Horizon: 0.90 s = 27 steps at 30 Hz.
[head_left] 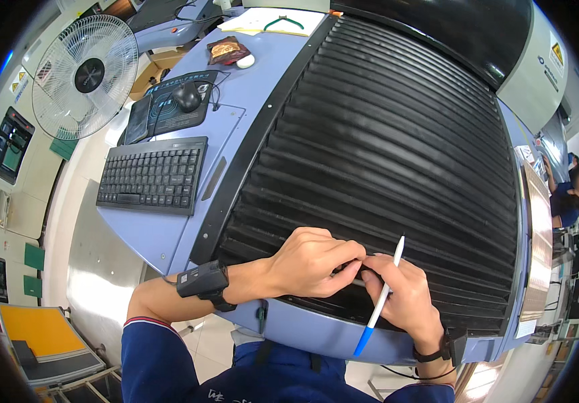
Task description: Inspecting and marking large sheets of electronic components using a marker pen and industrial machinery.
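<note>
A white pen with a blue end (pixel 379 299) lies slantwise across my right hand (pixel 404 290), tucked in by the thumb. My left hand (pixel 313 264) is closed in a pinch, its thumb and forefinger meeting the right fingertips. Whatever sits between the fingertips, if anything, is too small or hidden to name. Both hands hover over the near part of a black ribbed bellows cover (pixel 383 141). Each wrist wears a dark band; a black box-shaped device (pixel 202 279) is strapped to the left one.
Left of the bellows, a black keyboard (pixel 152 176) and a mouse (pixel 186 97) on its pad (pixel 181 121) occupy the blue worktop. Farther back are a foil pouch (pixel 228 51) and green-handled pliers (pixel 284 24). A fan (pixel 88 75) stands left; another person (pixel 566 198) is far right.
</note>
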Each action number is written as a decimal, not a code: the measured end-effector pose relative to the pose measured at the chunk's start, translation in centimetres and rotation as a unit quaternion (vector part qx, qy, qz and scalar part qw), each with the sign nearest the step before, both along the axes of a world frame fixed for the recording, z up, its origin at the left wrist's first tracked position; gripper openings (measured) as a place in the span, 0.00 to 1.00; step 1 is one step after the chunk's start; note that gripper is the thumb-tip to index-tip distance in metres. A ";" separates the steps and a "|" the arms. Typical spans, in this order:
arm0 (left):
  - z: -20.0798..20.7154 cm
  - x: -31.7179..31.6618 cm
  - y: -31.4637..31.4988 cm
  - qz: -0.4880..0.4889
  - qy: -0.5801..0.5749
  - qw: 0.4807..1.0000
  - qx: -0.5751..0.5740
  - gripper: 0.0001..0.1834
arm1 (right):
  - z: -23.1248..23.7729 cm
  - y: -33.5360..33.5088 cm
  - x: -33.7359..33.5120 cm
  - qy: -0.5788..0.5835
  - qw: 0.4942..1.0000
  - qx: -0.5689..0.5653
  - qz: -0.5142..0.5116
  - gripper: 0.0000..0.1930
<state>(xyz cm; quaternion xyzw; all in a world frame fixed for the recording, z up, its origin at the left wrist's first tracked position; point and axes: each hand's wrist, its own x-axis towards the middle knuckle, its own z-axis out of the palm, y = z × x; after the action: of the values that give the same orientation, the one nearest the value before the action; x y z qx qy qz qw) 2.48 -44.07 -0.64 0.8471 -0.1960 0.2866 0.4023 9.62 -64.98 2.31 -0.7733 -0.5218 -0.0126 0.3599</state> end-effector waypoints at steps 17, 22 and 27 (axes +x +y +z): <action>0.3 1.4 -0.2 -0.011 0.044 0.999 0.017 0.09 | -1.4 -0.8 1.3 -0.005 0.999 0.017 0.032 0.12; -0.4 -0.2 0.3 0.009 0.096 0.995 0.012 0.06 | -2.3 0.2 1.2 0.001 0.997 0.053 0.059 0.09; -0.7 -0.2 0.1 0.000 0.115 0.993 0.008 0.06 | -2.2 -0.4 0.6 0.004 0.999 0.024 0.039 0.09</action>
<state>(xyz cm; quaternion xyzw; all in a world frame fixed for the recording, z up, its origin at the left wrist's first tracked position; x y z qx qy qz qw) 2.28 -43.97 -1.39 0.8775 -0.1507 0.1854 0.4157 10.22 -65.43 0.13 -0.7435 -0.5499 -0.0081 0.3805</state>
